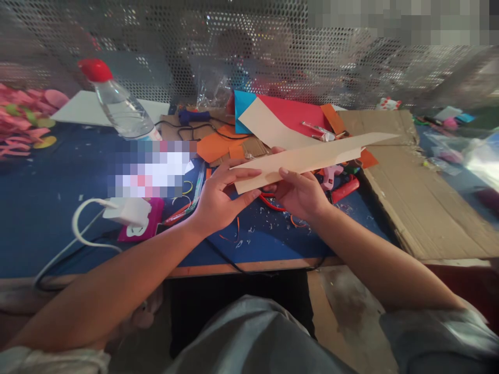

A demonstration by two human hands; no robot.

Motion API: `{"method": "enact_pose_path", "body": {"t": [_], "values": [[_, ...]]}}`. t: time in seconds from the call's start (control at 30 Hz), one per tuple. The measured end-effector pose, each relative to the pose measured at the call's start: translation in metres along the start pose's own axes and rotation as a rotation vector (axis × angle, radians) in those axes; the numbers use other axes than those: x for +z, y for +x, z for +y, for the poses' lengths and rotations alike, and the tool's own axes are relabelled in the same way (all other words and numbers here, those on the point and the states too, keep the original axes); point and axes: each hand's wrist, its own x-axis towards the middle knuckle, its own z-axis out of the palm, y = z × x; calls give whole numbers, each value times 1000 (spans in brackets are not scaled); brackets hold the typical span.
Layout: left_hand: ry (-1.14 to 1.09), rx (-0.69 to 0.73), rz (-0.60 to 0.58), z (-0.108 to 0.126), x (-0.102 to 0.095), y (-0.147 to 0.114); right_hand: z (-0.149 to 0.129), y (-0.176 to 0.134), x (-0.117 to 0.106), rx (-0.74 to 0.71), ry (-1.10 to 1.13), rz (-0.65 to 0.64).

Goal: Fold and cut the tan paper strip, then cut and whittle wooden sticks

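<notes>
A sheet of cream paper (312, 158) is held above the blue table, with a long folded strip toward me and a wider flap rising behind it. My left hand (218, 200) grips its left end, fingers over the front face and thumb along the lower edge. Closer to the middle, my right hand (302, 195) pinches the lower edge, thumb in front and fingers partly hidden behind. Beneath the paper lie a red ring-shaped piece (273, 203) and small white scraps. A pink glue gun (331, 176) shows just past the right hand, beside a red cylindrical object (345, 189).
A red-capped plastic bottle (125, 111) stands at the back left. A white charger (128, 212) sits in a magenta power strip (146, 223), its cable looping left. Flattened cardboard (432, 202) covers the right side. Red card (288, 114) and orange pieces (214, 143) lie behind.
</notes>
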Motion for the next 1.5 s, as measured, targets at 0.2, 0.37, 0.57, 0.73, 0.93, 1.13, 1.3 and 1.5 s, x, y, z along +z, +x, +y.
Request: {"method": "enact_pose_path", "body": {"t": [0.2, 0.37, 0.57, 0.73, 0.93, 1.13, 1.3, 1.5], "values": [[-25, -19, -12, 4, 0, 1, -2, 0, 0, 5, 0, 16], [-78, -49, -55, 4, 1, 1, -2, 0, -1, 15, -53, 41], [-79, -106, -45, 7, 0, 0, -5, 0, 3, 1, -16, 82], [-67, -122, -42, 10, 0, 1, -4, 0, 2, -24, -61, 78], [-38, -125, -29, 12, 0, 3, -3, -1, 0, -32, -108, 89], [-31, -124, -27, 13, -2, 3, -4, -1, 1, -44, -86, 85], [-9, -68, -24, 13, -2, 4, -3, -1, 1, -60, -60, 74], [21, -60, -38, 13, -3, 3, -1, -2, 0, -2, -149, 77]]}}
